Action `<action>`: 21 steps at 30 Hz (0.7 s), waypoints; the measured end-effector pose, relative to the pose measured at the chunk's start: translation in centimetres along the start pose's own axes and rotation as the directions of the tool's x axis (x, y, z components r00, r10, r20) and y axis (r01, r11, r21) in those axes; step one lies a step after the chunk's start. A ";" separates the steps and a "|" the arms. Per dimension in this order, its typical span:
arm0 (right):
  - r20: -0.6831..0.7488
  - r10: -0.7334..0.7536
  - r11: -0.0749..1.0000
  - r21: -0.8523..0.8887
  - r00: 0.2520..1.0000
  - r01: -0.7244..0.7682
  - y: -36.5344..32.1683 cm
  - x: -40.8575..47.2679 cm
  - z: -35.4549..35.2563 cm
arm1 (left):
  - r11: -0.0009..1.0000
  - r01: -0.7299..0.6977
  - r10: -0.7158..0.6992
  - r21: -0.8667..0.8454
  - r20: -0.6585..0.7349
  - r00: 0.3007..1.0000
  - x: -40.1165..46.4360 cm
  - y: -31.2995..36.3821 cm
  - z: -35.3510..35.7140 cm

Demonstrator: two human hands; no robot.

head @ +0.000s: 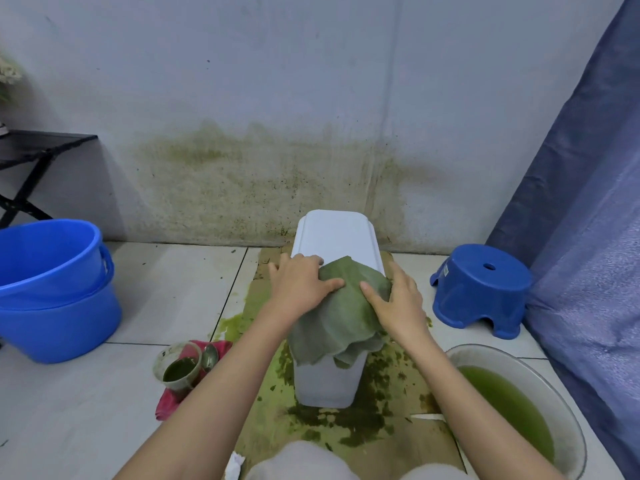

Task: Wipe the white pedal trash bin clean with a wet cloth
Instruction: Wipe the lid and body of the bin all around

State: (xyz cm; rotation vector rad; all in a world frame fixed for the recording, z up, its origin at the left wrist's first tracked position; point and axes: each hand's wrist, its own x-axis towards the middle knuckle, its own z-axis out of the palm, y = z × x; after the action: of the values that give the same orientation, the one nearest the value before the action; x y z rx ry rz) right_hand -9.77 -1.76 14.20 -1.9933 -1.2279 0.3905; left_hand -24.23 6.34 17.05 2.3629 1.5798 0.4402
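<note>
Both grips lie flat on the green-stained wet cloth (pixel 337 313): my left hand (pixel 300 285) presses with straight fingers, my right hand (pixel 398 301) does the same, neither curled round it. I keep them spread, I judge, so the cloth hugs the lid. White pedal trash bin (pixel 332 237) stands upright on stained cardboard (pixel 381 420) near the wall, saving the floor. Beside my right arm sits the basin of green water (pixel 512 403), handy for rinsing. Blue stool (pixel 481 289) stands right of the bin.

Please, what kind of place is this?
Probably a bare utility or washing corner indoors: tiled floor, stained wall, stacked blue tubs, a basin of green water. Both hands press a cloth on the bin.
</note>
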 end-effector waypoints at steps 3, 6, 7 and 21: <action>-0.283 -0.103 0.992 -0.094 0.954 0.079 0.4 -1.4 0.1 | 0.991 -0.123 0.125 0.056 -0.018 0.992 0.7 0.2 -0.4; -0.214 -0.045 0.993 -0.116 0.976 0.020 0.9 -1.5 0.2 | 0.934 -0.344 0.343 0.095 0.027 0.939 1.5 0.8 -0.5; -0.140 0.002 0.998 -0.057 0.990 -0.010 1.0 -1.3 0.1 | 0.905 -0.405 0.401 0.132 0.062 0.914 1.7 0.9 -0.4; -0.040 0.168 0.978 -0.119 0.985 -0.171 2.5 0.7 -1.4 | 0.886 -0.448 0.441 0.120 0.080 0.894 3.0 2.1 0.8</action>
State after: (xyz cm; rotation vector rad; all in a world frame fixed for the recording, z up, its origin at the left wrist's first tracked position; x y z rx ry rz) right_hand -7.03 -2.41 13.45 -2.2099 -1.0896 0.3751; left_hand -21.06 8.26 17.45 2.8220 1.0621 0.3648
